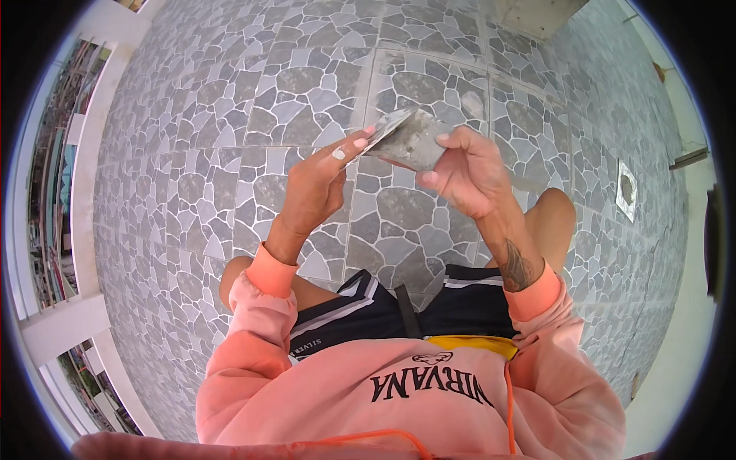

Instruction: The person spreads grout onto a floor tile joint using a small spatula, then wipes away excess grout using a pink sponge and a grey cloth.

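Observation:
In front of my knees, both hands hold thin, flat grey pieces up above the floor. My left hand (314, 184), with white smears on its fingers, pinches a shiny narrow-looking plate (391, 123) seen nearly edge-on and tilted. My right hand (477, 172) grips a wider, dull grey plate (416, 144) with dark spots between thumb and fingers. The two pieces meet along their upper edge; I cannot tell whether they are separate or one bent sheet. A bit of reddish material shows under the wider plate.
Grey stone-pattern tiles (307, 84) cover the floor. A silvery square piece with a grey patch (626, 190) lies at the right, near the pale wall (678, 276). A concrete block (537, 17) stands at the far side. White-framed openings (73, 326) line the left.

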The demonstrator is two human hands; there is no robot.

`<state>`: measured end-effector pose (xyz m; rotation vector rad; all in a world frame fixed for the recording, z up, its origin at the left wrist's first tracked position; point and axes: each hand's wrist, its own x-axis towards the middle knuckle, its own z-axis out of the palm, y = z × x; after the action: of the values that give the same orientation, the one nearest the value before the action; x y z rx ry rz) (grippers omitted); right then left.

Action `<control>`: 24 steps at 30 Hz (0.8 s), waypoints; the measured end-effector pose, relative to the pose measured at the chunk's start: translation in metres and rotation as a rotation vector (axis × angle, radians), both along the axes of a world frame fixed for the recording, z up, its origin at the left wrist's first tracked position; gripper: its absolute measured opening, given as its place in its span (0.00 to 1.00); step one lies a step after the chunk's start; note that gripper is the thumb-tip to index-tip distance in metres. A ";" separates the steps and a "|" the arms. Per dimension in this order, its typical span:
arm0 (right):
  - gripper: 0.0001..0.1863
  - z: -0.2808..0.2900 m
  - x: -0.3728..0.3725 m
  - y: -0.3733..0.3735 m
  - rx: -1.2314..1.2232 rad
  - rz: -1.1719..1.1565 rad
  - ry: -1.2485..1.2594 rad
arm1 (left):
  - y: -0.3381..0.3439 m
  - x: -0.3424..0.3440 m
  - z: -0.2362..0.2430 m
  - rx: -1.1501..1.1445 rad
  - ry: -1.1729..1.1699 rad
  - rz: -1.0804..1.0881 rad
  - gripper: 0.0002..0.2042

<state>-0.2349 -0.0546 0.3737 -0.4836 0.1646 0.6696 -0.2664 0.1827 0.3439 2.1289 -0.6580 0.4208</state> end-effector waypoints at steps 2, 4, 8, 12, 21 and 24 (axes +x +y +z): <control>0.23 0.000 -0.001 -0.001 0.081 0.028 -0.008 | 0.003 0.001 -0.005 -0.031 -0.033 -0.006 0.30; 0.23 0.001 -0.001 0.000 0.075 0.026 -0.009 | 0.006 0.005 -0.006 -0.030 -0.092 -0.021 0.31; 0.23 0.000 -0.001 -0.001 0.082 0.028 -0.020 | 0.013 0.008 -0.008 -0.022 -0.165 -0.034 0.31; 0.23 0.011 0.005 -0.014 0.087 -0.033 -0.080 | 0.022 0.003 -0.012 0.085 -0.119 -0.010 0.29; 0.24 0.030 0.000 -0.041 -0.194 -0.056 -0.383 | 0.010 -0.002 -0.039 -0.485 0.470 0.269 0.16; 0.21 0.018 -0.009 -0.026 -0.583 -0.054 -0.478 | 0.003 0.004 -0.031 -1.054 0.882 0.126 0.23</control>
<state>-0.2438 -0.0809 0.3915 -1.1791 -0.0859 0.4284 -0.2629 0.1852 0.3126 1.1303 0.2128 -0.1349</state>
